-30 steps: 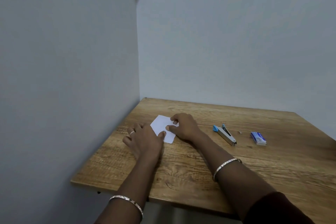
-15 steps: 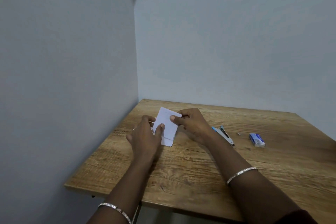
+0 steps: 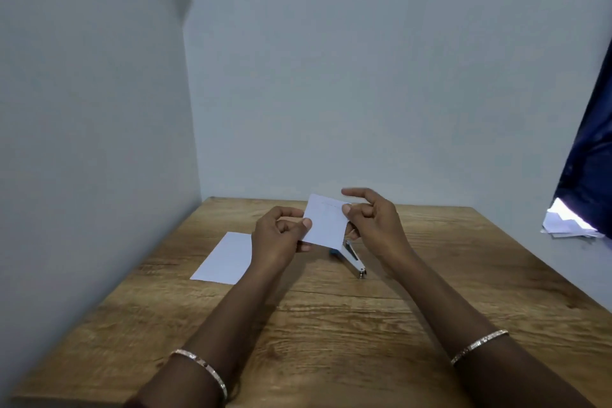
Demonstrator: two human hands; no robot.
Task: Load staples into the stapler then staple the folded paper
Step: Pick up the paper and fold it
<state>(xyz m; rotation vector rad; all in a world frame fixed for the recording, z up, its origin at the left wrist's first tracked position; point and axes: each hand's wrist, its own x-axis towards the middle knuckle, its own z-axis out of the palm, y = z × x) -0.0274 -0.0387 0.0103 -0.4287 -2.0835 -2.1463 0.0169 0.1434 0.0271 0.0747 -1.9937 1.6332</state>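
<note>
I hold a small white folded paper (image 3: 326,222) up above the wooden table (image 3: 331,325). My left hand (image 3: 278,238) pinches its left edge and my right hand (image 3: 374,222) pinches its right edge, with the index finger raised. Just below the paper lies the silver stapler (image 3: 354,258) with a blue end, partly hidden by the paper and my right hand. A second white sheet (image 3: 228,258) lies flat on the table to the left of my left hand. No staple box shows in this view.
Grey walls close in the table on the left and at the back. A dark blue cloth (image 3: 589,159) hangs at the right edge, with crumpled white papers (image 3: 566,225) under it beyond the table.
The folded paper has been lifted off the table and now hangs between both hands. A second sheet shows flat at the left. The staple box has left the view.
</note>
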